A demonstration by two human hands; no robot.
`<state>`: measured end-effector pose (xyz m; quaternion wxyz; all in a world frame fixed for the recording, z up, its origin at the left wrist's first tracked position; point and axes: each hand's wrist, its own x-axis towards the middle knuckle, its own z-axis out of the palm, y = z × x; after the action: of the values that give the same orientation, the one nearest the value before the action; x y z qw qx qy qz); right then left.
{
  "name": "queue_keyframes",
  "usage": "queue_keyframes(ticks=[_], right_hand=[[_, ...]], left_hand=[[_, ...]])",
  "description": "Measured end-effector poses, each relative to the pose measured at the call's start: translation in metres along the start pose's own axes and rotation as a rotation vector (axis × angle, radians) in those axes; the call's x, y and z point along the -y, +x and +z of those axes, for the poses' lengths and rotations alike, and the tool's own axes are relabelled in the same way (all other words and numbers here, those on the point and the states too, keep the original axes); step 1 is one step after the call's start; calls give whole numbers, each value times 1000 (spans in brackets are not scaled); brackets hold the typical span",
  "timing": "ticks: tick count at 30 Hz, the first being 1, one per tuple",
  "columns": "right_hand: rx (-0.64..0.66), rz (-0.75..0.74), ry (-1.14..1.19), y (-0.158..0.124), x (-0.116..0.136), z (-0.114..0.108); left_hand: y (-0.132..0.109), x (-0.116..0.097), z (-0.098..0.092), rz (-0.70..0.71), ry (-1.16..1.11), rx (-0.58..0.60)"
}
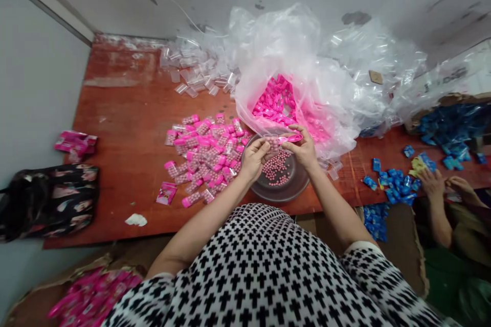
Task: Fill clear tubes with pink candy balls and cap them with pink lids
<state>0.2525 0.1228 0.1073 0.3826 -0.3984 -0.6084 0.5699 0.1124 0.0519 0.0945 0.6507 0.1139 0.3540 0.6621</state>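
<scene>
Over a dark round basin (264, 193), my left hand (253, 160) pinches a small clear container (273, 146) filled with pink beads. My right hand (303, 149) grips a bright pink plastic cap (293, 138) with an elongated, open shape, held at the container's right end. Whether the cap is fixed on the container I cannot tell. Loose pink beads (276, 168) lie in the basin beneath both hands. Left of the basin spreads a heap of filled containers with pink caps (207, 156). An open plastic bag (249, 107) behind the basin holds many pink caps (274, 99).
Clear empty containers (203, 69) lie at the back of the red-brown table (126, 117). A floral bag (69, 199) and pink packets (75, 143) are at left. On the right, a co-worker's hand (432, 184) is among blue packets (399, 186). Cardboard boxes stand below the front edge.
</scene>
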Motion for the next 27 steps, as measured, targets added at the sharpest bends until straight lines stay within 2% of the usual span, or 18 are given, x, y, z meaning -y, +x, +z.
queue_keyframes(ticks=[4, 7, 9, 13, 16, 20, 23, 27], right_hand=[[124, -317, -529, -16, 19, -9], [269, -429, -695, -26, 28, -12], [326, -383, -714, -33, 30, -12], [400, -88, -566, -46, 27, -9], [329, 22, -424, -53, 24, -8], [140, -101, -374, -57, 32, -5], [188, -209, -432, -60, 42, 2], [265, -282, -490, -64, 44, 9]], left_hand=[[-13, 1, 2, -18, 42, -9], [-23, 5, 1, -12, 73, -20], [-31, 9, -1, -6, 91, -13], [-44, 12, -8, 7, 180, 31], [-51, 10, -18, 54, 314, 50], [-55, 7, -34, 146, 597, 49], [-58, 7, -37, 211, 772, 102], [-62, 6, -34, 276, 820, 115]])
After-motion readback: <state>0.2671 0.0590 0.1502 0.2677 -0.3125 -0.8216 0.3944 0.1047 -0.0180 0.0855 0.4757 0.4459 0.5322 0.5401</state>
